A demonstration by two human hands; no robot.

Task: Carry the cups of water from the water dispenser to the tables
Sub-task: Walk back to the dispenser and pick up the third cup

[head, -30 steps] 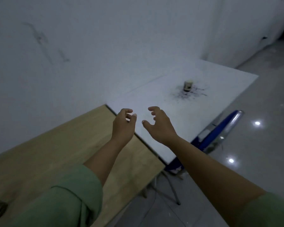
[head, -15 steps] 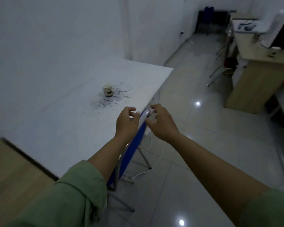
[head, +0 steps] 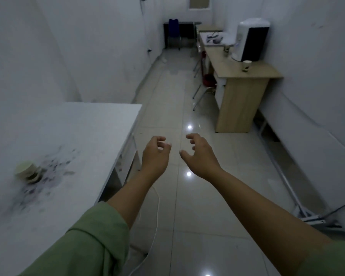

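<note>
Here no writing legible anywhere. Left hand [head: 155, 156] and right hand [head: 200, 155] reach forward side by side over glossy floor tiles [head: 217, 226], fingers curled and apart, gripping nothing. Blurred paper cup [head: 26, 170] sits on stained white table [head: 88, 136], left of the hands. Far ahead and right: paper cup [head: 246, 65] on wooden desk [head: 243, 92], beside white-and-black water dispenser [head: 251, 39]
</note>
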